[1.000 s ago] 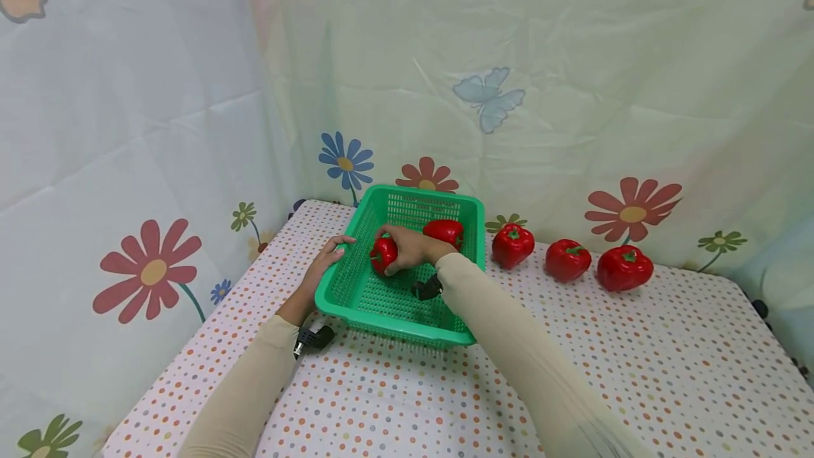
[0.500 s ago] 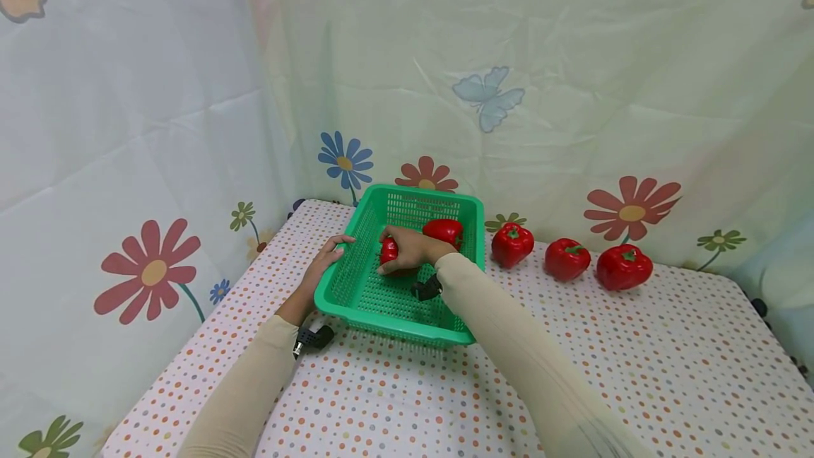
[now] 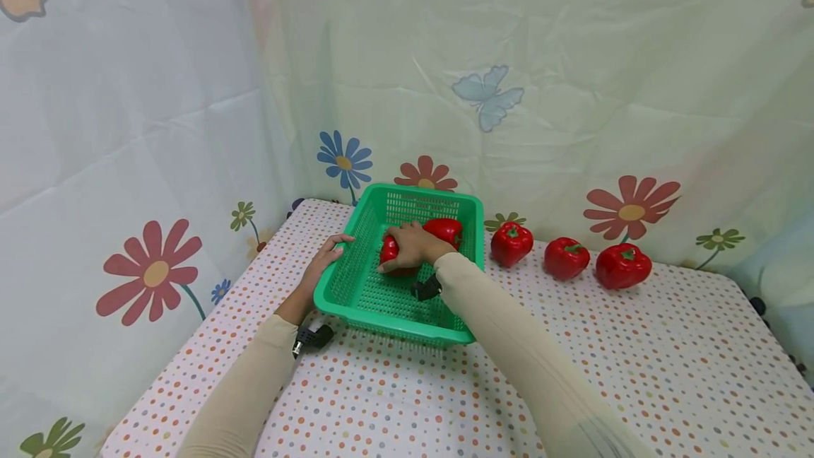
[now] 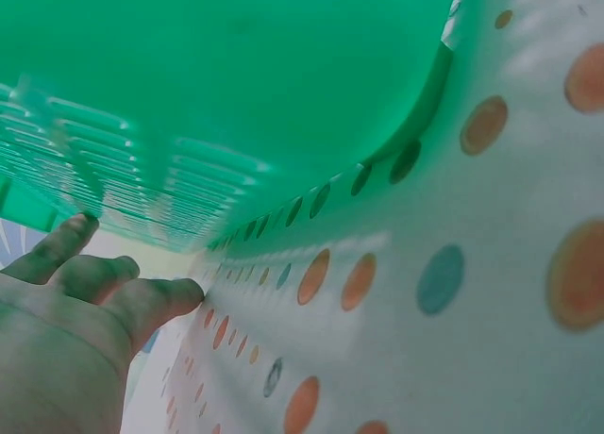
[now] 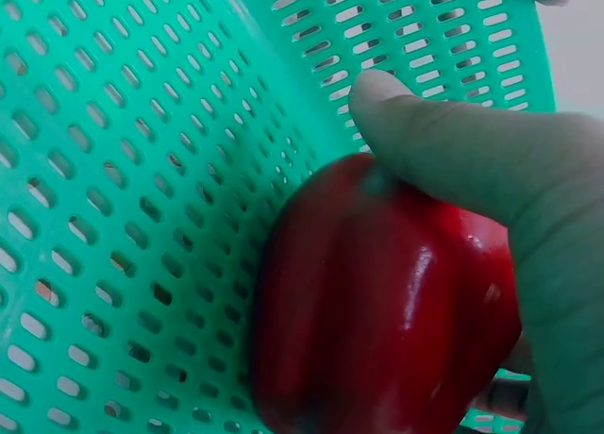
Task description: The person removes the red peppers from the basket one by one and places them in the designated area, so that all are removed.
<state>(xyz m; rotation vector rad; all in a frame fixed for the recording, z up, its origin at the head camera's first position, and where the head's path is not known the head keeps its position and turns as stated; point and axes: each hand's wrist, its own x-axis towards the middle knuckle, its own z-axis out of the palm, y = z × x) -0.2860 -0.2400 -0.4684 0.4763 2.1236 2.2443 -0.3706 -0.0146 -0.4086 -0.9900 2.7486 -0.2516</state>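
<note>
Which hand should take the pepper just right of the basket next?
Right, most likely: the right hand is nearer the outside pepper, though it must first release the held pepper. The left hand is at the left rim of the basket, farther away.

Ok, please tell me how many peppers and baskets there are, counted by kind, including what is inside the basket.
Green basket: 1
Red bell peppers: 5 (2 inside, 3 outside)
Total: 6
</note>
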